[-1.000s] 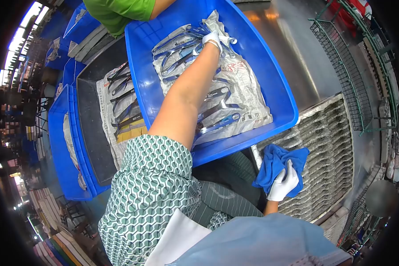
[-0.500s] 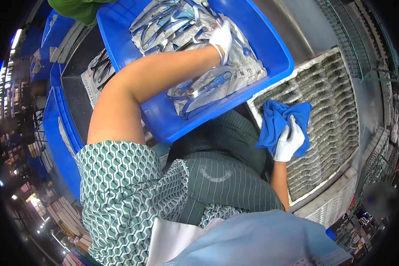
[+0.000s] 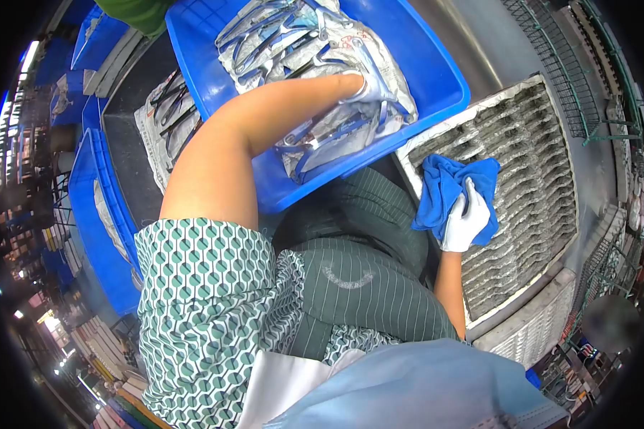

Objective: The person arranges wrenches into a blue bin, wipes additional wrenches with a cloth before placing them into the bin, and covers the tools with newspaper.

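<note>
Inside a blue plastic bin [image 3: 436, 68], my white-gloved left hand [image 3: 367, 87] lies over slim, curved blue-and-silver pieces [image 3: 286, 36]. Its fingers are partly hidden and blend with a pale piece beside them, so I cannot tell whether they grip it. Crumpled printed paper [image 3: 401, 79] lines the bin under the pieces. My right hand [image 3: 466, 218], also in a white glove, is closed on a bunched blue cloth [image 3: 440, 193]. Hand and cloth are over a framed panel with wavy, grimy ridges [image 3: 529, 171].
Left of the bin, a dark tray [image 3: 125, 143] holds paper with dark slim pieces [image 3: 175, 107]. Another blue bin [image 3: 93, 207] stands farther left. Green wire racks [image 3: 558, 64] line the right side. A green sleeve or cloth [image 3: 139, 14] shows at the top left.
My left hand has moved down and slightly right within the bin. My right hand and the cloth have barely shifted. The view has shifted slightly.
</note>
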Available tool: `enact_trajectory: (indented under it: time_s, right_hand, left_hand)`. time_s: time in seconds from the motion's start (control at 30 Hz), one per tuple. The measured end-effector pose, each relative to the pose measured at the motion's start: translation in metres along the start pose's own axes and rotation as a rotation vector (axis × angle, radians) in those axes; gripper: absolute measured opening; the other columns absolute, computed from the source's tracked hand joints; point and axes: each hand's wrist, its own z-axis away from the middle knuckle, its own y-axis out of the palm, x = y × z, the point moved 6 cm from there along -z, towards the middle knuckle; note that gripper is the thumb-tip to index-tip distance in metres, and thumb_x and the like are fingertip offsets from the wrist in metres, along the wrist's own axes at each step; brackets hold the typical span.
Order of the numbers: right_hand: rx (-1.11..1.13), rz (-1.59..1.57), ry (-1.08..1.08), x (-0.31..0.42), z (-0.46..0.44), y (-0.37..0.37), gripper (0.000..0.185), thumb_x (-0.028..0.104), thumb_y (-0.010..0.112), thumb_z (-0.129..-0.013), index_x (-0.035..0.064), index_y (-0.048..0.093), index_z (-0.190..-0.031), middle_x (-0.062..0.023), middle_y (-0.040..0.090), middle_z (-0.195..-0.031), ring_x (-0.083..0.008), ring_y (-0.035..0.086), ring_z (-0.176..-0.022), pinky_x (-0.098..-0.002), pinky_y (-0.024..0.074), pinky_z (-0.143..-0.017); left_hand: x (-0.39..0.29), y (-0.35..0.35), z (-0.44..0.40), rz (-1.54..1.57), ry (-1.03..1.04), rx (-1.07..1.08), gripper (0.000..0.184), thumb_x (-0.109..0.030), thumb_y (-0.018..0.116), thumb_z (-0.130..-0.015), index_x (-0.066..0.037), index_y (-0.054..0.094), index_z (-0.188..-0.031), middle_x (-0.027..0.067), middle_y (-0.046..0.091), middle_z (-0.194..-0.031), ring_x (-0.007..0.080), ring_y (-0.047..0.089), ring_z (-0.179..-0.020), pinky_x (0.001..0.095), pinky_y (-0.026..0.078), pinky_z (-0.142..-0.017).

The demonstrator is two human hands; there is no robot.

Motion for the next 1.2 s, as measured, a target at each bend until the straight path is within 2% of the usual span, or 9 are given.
enact_trajectory:
  time_s: [0.13, 0.2, 0.3, 0.37, 0.43, 0.83, 0.93, 1.03, 1.2]
  right_hand:
    - [0.020, 0.030, -0.003, 0.002, 0.001, 0.002, 0.031, 0.001, 0.058, -0.079, -0.0015, 0.067, -0.109, -0.0188, 0.069, -0.098, -0.0330, 0.065, -0.085, -0.0378, 0.0497, -0.078]
    - [0.027, 0.035, 0.002, 0.002, 0.001, 0.002, 0.031, 0.001, 0.057, -0.079, -0.0011, 0.067, -0.108, -0.0192, 0.068, -0.098, -0.0337, 0.065, -0.086, -0.0388, 0.0495, -0.077]
    - [0.008, 0.027, -0.026, 0.004, 0.001, 0.003, 0.031, 0.001, 0.058, -0.079, -0.0014, 0.067, -0.108, -0.0195, 0.068, -0.099, -0.0341, 0.065, -0.087, -0.0393, 0.0495, -0.079]
    - [-0.002, 0.040, -0.039, 0.007, 0.002, 0.002, 0.030, 0.001, 0.057, -0.080, -0.0023, 0.067, -0.109, -0.0185, 0.069, -0.104, -0.0329, 0.065, -0.092, -0.0383, 0.0488, -0.084]
    - [-0.002, 0.031, -0.039, 0.008, 0.004, 0.003, 0.030, 0.002, 0.057, -0.081, -0.0025, 0.067, -0.109, -0.0180, 0.068, -0.105, -0.0324, 0.065, -0.093, -0.0380, 0.0484, -0.086]
    - [-0.016, 0.087, -0.120, 0.006, 0.012, 0.006, 0.031, 0.006, 0.058, -0.084, 0.0000, 0.067, -0.113, -0.0171, 0.068, -0.108, -0.0327, 0.064, -0.097, -0.0389, 0.0480, -0.088]
    - [-0.002, 0.146, -0.099, 0.002, 0.012, 0.007, 0.030, 0.008, 0.059, -0.084, 0.0048, 0.068, -0.113, -0.0169, 0.068, -0.105, -0.0328, 0.065, -0.091, -0.0395, 0.0484, -0.083]
    - [-0.002, 0.142, -0.090, 0.000, 0.013, 0.008, 0.030, 0.009, 0.059, -0.085, 0.0043, 0.068, -0.113, -0.0163, 0.068, -0.107, -0.0326, 0.065, -0.092, -0.0389, 0.0484, -0.083]
    - [-0.059, 0.129, -0.178, 0.011, 0.016, 0.005, 0.028, 0.008, 0.058, -0.082, 0.0023, 0.069, -0.107, -0.0170, 0.068, -0.090, -0.0309, 0.062, -0.074, -0.0381, 0.0484, -0.071]
  left_hand:
    - [-0.020, -0.017, 0.047, -0.618, 0.062, -0.234, 0.053, -0.010, 0.059, -0.084, -0.032, 0.054, -0.131, 0.0040, 0.065, -0.074, 0.0152, 0.063, -0.059, 0.0300, 0.051, -0.054]
    - [-0.047, -0.010, 0.098, -0.625, 0.111, -0.345, 0.028, -0.027, 0.055, -0.091, -0.017, 0.066, -0.115, 0.0046, 0.063, -0.067, 0.0146, 0.062, -0.058, 0.0288, 0.049, -0.054]
    - [-0.088, -0.012, 0.203, -0.369, 0.265, -0.605, 0.053, -0.048, 0.049, -0.094, 0.000, 0.071, -0.090, 0.0062, 0.061, -0.061, 0.0121, 0.058, -0.055, 0.0258, 0.046, -0.053]
    - [-0.103, -0.006, 0.269, -0.452, 0.592, -0.760, 0.031, -0.029, 0.051, -0.096, -0.003, 0.069, -0.098, 0.0077, 0.068, -0.077, 0.0184, 0.064, -0.066, 0.0309, 0.052, -0.067]
    - [-0.092, 0.028, 0.337, -0.190, 0.967, -0.718, 0.041, -0.040, 0.052, -0.094, -0.003, 0.070, -0.095, 0.0065, 0.069, -0.078, 0.0170, 0.063, -0.065, 0.0287, 0.052, -0.066]
    - [0.159, 0.273, 0.288, 0.613, -0.117, -0.360, 0.050, -0.054, 0.052, -0.091, -0.009, 0.071, -0.099, 0.0011, 0.058, -0.072, 0.0101, 0.052, -0.064, 0.0255, 0.044, -0.055]
    - [0.259, 0.329, 0.226, 0.612, -0.200, -0.457, 0.055, -0.053, 0.050, -0.093, -0.001, 0.064, -0.107, 0.0044, 0.062, -0.078, 0.0106, 0.055, -0.067, 0.0279, 0.047, -0.065]
    - [0.340, 0.371, 0.156, 0.352, -0.293, -0.483, 0.057, -0.047, 0.049, -0.092, -0.002, 0.055, -0.127, 0.0221, 0.059, -0.124, 0.0350, 0.058, -0.111, 0.0388, 0.044, -0.095]
    - [0.328, 0.332, 0.082, 0.367, -0.100, -0.779, 0.065, -0.045, 0.052, -0.090, -0.002, 0.042, -0.138, 0.0252, 0.053, -0.130, 0.0365, 0.053, -0.118, 0.0398, 0.041, -0.100]
